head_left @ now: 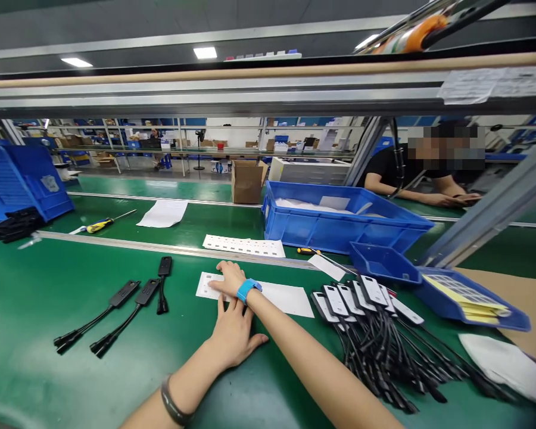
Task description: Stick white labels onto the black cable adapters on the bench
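My right hand [226, 279], with a blue band on the wrist, rests knuckles up on the left end of a white label sheet [286, 297], its fingers bent down and pressed onto the sheet. My left hand [234, 335], with a dark bracelet on the wrist, lies flat and open on the green mat just below that sheet, partly under my right forearm. Three black cable modules [129, 293] lie apart to the left of my hands. A pile of several black modules with white labels [361, 301] lies to the right, cables trailing toward me.
Beyond a metal rail lie another label sheet [243, 245], a paper [163, 213], a yellow screwdriver [99, 225] and a large blue crate [339, 229]. Small blue trays [384, 262] stand right; one holds yellow sheets [469, 298]. A co-worker's arms [429, 193] rest across the line.
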{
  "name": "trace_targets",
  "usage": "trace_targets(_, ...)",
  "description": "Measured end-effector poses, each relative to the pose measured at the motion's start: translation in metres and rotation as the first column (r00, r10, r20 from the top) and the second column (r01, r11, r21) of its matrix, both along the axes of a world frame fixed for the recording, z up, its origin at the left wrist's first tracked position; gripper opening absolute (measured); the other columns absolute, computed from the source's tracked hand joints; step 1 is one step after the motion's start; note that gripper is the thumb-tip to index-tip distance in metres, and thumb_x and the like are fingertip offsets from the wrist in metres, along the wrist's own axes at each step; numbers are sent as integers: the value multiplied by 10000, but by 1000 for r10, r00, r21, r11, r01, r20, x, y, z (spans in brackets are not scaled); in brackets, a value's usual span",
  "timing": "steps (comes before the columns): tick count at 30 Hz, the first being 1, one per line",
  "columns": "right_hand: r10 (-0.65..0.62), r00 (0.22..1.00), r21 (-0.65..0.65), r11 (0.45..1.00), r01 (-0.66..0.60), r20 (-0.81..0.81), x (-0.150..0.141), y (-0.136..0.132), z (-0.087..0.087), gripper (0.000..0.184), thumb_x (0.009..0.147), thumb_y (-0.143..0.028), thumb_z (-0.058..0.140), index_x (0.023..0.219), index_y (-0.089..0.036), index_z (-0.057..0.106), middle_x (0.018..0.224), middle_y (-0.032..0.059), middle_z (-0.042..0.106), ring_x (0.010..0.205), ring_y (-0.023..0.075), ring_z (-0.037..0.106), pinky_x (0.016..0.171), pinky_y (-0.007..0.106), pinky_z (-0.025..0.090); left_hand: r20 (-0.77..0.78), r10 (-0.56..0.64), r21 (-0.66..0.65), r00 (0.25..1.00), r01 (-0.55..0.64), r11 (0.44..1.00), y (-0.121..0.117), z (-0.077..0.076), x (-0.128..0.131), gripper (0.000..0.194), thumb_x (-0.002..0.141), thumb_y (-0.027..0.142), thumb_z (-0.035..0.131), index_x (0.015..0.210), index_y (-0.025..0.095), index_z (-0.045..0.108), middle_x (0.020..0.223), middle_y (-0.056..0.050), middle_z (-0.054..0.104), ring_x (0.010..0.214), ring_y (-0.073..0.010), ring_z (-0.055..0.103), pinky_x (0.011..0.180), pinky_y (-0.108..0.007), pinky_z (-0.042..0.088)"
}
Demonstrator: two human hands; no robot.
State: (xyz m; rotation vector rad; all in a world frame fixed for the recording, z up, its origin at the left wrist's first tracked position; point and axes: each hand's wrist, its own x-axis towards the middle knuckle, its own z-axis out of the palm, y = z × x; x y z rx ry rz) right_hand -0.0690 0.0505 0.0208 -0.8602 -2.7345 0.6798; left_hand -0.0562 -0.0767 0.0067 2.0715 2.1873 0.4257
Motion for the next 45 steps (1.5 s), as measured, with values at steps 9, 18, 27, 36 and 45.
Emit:
trace_targets(9,27,999,-38,999,-28,-36,-9,-10,-9,407,692,-325,758,1015,-161,571,943,75,615,915,248,546,767,347,362,142,-64,27,988,61,998,1,-3,-3,690,862,561,506,1404,152,382,1452,-170,362,1381,-378,191,1109,-632,60)
trace_targets(18,146,894,48,989,-139,-423,17,-34,17,73,847,-146,566,798,-183,604,945,50,582,949,184,537,838,305,412,134,-79,101,988,65,993,5,-5,-12,602,803,444,631,1325,184,485,1312,-136,540,1229,-340,447,1071,-555,272)
trace_targets(27,-195,563,-267,963,-47,-803,127,-35,32,157,912,-341,521,883,-190,554,838,29,548,774,168,521,722,300,425,157,606,345,780,-619,706,-9,20,-119,434,870,158,449,1257,-38,423,1414,-370,216,1349,-496,63,979,-704,173)
trace_targets(36,-329,588,-411,912,-7,-739,178,-28,-15,206,912,-403,520,904,-197,513,805,15,493,696,152,489,650,289,412,289,575,314,765,-643,698,-18,33,-113,284,799,169,551,1079,139,584,872,-74,546,958,-334,581,918,-538,379)
trace_targets(45,-438,511,-574,807,-141,-740,182,-32,-1,217,917,-416,518,886,-204,484,705,-29,434,561,105,450,553,256,364,819,183,-42,543,-261,964,-8,28,-12,371,818,488,596,1032,197,511,731,10,565,420,-102,510,408,-216,427)
